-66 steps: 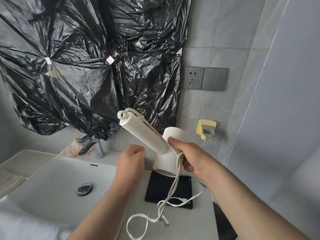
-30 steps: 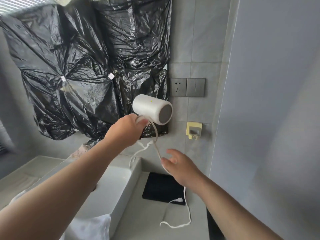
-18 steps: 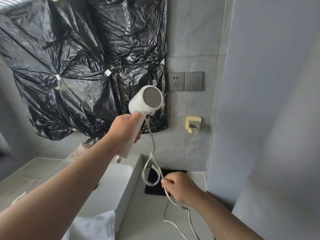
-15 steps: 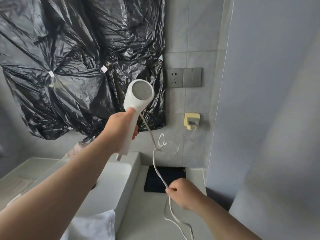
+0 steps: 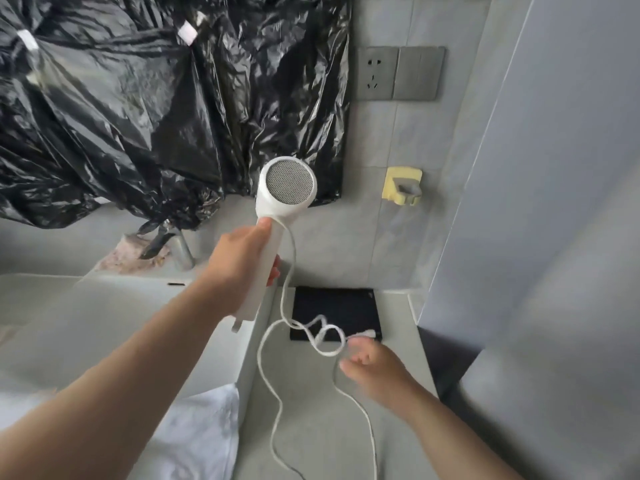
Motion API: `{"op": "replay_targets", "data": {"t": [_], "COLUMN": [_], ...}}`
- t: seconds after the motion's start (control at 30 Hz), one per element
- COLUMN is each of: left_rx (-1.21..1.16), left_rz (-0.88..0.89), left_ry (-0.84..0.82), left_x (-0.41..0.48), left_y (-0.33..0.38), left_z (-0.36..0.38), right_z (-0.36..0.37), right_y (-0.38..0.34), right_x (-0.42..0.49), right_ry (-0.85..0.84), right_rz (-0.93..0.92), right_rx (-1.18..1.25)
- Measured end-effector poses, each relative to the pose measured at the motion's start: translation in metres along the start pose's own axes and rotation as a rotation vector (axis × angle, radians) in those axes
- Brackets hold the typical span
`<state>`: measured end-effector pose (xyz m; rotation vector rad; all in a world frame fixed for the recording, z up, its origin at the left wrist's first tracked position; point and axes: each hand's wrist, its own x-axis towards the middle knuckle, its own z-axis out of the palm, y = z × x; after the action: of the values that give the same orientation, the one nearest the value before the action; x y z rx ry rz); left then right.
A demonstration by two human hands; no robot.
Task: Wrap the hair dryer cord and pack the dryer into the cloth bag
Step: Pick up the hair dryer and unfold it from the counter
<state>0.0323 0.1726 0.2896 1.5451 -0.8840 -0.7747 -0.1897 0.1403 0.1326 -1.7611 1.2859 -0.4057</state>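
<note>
My left hand (image 5: 242,265) grips the handle of the white hair dryer (image 5: 285,190), held upright with its grey mesh end facing me. The white cord (image 5: 277,341) hangs from the dryer, loops over the counter and runs down out of view. Blurred and lower right, my right hand (image 5: 372,367) has the cord running between its thumb and curled fingers. A flat black cloth bag (image 5: 332,308) lies on the counter against the wall, just beyond my right hand, with a small white piece on its near right corner.
A white sink basin (image 5: 104,323) with a faucet (image 5: 180,249) sits left of the counter, and a white towel (image 5: 201,438) lies at its near edge. Black plastic sheeting (image 5: 156,98) covers the wall. A grey socket (image 5: 375,72), a yellow hook (image 5: 401,187) and a side wall (image 5: 554,202) are on the right.
The cord has gone slack and now loops over the black bag. My right hand has moved right and its grip has loosened. The dryer stays upright in my left hand.
</note>
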Motion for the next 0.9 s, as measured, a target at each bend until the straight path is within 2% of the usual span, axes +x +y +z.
{"op": "replay_targets", "data": {"t": [0.07,0.13,0.2,0.23,0.3,0.4,0.43,0.5,0.57,0.8,0.9], "left_rx": [0.003,-0.006,-0.037,-0.063,-0.142,-0.226,-0.252,-0.297,-0.315,-0.345,-0.344], "left_rz": [-0.004,-0.012,-0.009,-0.006,-0.001,-0.001,-0.006,-0.006,0.011,0.113,0.141], "left_ry": [-0.015,-0.026,-0.038,-0.050,-0.078,-0.134,-0.154,-0.185,-0.201,-0.102,-0.013], "left_x": [-0.003,-0.007,-0.011,-0.012,-0.016,-0.024,-0.026,-0.028,-0.029,-0.034,-0.036], "left_y": [-0.019,-0.037,-0.056,-0.065,-0.082,-0.104,-0.110,-0.120,-0.128,-0.152,-0.156], "left_z": [0.000,0.001,0.004,0.006,0.008,0.011,0.011,0.009,0.008,-0.013,-0.030], "right_z": [0.006,0.013,0.023,0.029,0.045,0.068,0.075,0.083,0.087,0.077,0.076], "right_y": [0.007,0.015,0.021,0.023,0.025,0.033,0.037,0.047,0.059,0.091,0.109], "right_x": [0.002,0.006,0.011,0.013,0.019,0.030,0.034,0.045,0.055,0.050,0.036], "right_ry": [-0.012,-0.015,0.009,0.033,0.086,0.112,0.121,0.184,0.269,0.261,0.203], "right_rz": [0.059,0.038,-0.011,-0.059,-0.194,-0.418,-0.463,-0.561,-0.607,-0.401,-0.236], "right_rx": [0.294,0.478,0.585,0.561,0.310,-0.356,-0.509,-0.645,-0.642,-0.505,-0.095]}}
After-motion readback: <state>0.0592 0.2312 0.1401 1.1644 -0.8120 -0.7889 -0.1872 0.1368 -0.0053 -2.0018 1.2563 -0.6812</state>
